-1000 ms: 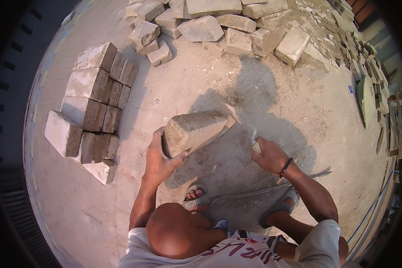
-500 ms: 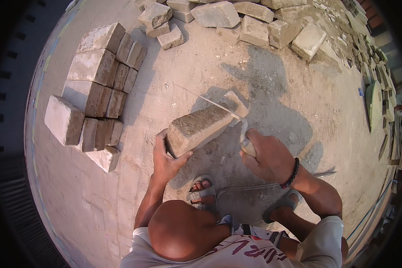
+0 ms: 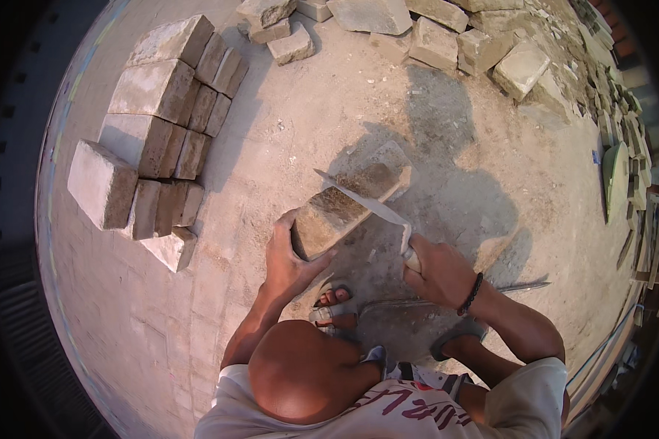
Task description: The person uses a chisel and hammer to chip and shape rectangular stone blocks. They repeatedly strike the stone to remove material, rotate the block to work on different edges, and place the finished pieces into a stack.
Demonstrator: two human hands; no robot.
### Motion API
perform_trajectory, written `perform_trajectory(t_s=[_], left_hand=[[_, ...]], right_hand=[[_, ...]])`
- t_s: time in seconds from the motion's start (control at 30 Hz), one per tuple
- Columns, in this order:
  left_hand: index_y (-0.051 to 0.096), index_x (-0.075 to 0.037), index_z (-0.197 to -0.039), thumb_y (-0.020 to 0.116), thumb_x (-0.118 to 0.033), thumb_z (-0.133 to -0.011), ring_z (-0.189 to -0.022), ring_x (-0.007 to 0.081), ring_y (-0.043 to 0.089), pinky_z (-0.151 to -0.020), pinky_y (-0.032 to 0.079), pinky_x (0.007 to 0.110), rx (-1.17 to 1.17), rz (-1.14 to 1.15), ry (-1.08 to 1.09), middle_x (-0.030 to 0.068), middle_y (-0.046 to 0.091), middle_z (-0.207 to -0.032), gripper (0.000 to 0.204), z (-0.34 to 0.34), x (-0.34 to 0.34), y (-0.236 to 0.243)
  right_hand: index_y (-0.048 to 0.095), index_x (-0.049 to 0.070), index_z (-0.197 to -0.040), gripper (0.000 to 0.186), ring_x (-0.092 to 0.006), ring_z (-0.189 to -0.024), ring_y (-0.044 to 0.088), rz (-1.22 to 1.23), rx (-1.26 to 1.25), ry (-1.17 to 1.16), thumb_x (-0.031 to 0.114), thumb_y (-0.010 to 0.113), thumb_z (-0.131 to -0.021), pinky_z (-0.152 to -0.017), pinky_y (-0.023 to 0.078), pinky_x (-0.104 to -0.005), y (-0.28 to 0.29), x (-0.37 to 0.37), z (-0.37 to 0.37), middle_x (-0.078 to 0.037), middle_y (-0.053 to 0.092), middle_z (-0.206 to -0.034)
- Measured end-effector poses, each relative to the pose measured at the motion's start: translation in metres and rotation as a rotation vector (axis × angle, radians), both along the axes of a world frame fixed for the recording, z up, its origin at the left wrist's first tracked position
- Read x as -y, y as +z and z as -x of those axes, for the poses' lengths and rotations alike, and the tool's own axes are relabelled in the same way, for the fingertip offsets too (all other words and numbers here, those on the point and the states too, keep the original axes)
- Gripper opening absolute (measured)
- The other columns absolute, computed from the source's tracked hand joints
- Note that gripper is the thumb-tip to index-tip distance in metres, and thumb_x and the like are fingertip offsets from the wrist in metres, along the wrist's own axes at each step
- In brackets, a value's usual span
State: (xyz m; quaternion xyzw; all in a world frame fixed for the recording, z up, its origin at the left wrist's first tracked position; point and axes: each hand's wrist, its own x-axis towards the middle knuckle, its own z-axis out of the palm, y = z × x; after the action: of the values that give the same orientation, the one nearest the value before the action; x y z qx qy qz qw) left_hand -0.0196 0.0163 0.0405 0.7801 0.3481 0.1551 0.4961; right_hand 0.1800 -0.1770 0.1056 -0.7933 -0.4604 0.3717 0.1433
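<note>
My left hand [image 3: 288, 257] grips the near left end of a long, dusty brick [image 3: 325, 225], thumb on the near side and fingers round the end. The brick lies tilted, its far end by a paler block [image 3: 395, 159] on the ground. Closed round the handle of a trowel [image 3: 374, 207] with a bent neck is my right hand [image 3: 445, 272]. The trowel's blade slants across the brick's top, its tip pointing to the far left. Whether the blade touches the surface I cannot tell.
At the left stands a stack of bricks [image 3: 154, 91]. Loose blocks [image 3: 436, 42] are heaped at the far side, with more rubble at the right. A thin rod [image 3: 523, 285] lies by my sandalled feet. A pale green rounded object [image 3: 616, 183] leans at the right.
The trowel has turned so more of its blade's face shows, and it now lies further over the brick. Both hands and the brick have shifted slightly right in the view.
</note>
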Motion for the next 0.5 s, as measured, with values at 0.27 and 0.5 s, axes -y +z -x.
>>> perform_trajectory(t_s=[0.27,0.5], left_hand=[[0.044,0.002,-0.133,0.088,-0.019,-0.067,-0.109,0.035,0.062,-0.093,0.05,0.042,-0.086,0.022,0.016,0.0233,0.06,-0.117,0.082,0.003,-0.004,0.0],[0.043,0.0,-0.13,0.089,-0.013,-0.064,-0.107,0.0251,0.062,-0.093,0.049,0.039,-0.051,-0.02,0.011,0.0172,0.062,-0.113,0.081,-0.001,0.0,0.006]], right_hand=[[0.05,-0.004,-0.105,0.033,-0.0486,-0.076,0.063,-0.01,-0.129,0.065,0.018,0.065,-0.085,-0.069,0.05,-0.0517,0.045,-0.018,0.008,-0.028,0.064,-0.078],[0.049,-0.003,-0.108,0.036,-0.0484,-0.076,0.064,0.139,-0.003,-0.065,0.021,0.065,-0.087,-0.068,0.05,-0.0531,0.008,-0.007,-0.048,-0.029,0.063,-0.076]])
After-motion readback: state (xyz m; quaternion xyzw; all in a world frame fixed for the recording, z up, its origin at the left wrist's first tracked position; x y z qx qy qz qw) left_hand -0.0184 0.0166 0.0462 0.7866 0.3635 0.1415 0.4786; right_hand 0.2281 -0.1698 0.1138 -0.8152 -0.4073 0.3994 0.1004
